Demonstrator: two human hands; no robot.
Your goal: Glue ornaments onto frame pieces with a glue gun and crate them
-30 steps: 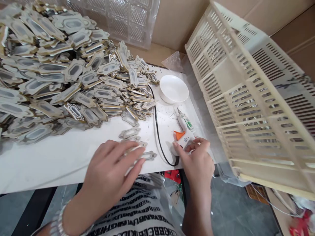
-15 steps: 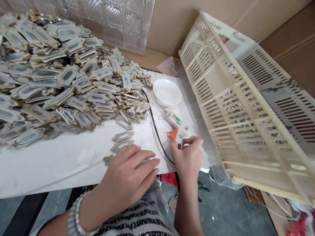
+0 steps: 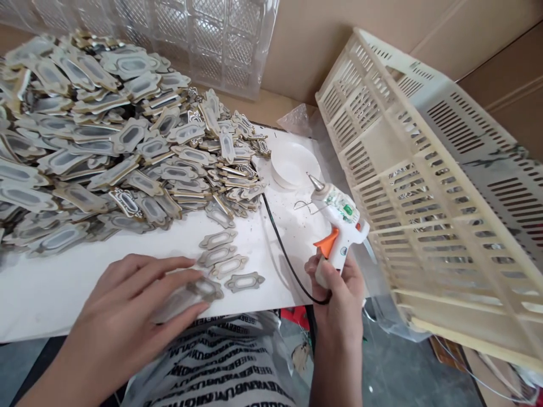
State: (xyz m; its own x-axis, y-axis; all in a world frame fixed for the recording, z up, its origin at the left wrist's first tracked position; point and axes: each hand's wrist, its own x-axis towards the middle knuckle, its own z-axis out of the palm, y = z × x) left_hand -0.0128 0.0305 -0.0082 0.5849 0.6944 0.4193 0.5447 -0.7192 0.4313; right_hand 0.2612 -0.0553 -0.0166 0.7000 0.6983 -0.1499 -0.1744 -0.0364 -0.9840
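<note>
My right hand (image 3: 339, 288) is wrapped round the handle of a white glue gun (image 3: 343, 217) with an orange trigger. Its metal nozzle points up and left over the table, and a black cord runs from the grip. On the left, my left hand (image 3: 136, 299) spreads its fingers and thumb around a grey oval-windowed label frame (image 3: 210, 289) near the table's front edge. A greyish, blurred patch shows between finger and thumb; what it is I cannot make out. Beside the fingertips, several similar frames (image 3: 229, 265) lie in a loose column, backs up.
A large heap of label frames (image 3: 127, 135) covers the table's back left. Behind the gun sits a white bowl (image 3: 292, 164). A cream plastic crate (image 3: 407, 186) leans along the right, and a clear ribbed tray (image 3: 216, 42) stands at the back. The white tabletop (image 3: 114, 243) ends before my body.
My right hand has lifted the glue gun and turned it more upright. My left hand has moved left, uncovering the front label frames. The view has shifted slightly.
</note>
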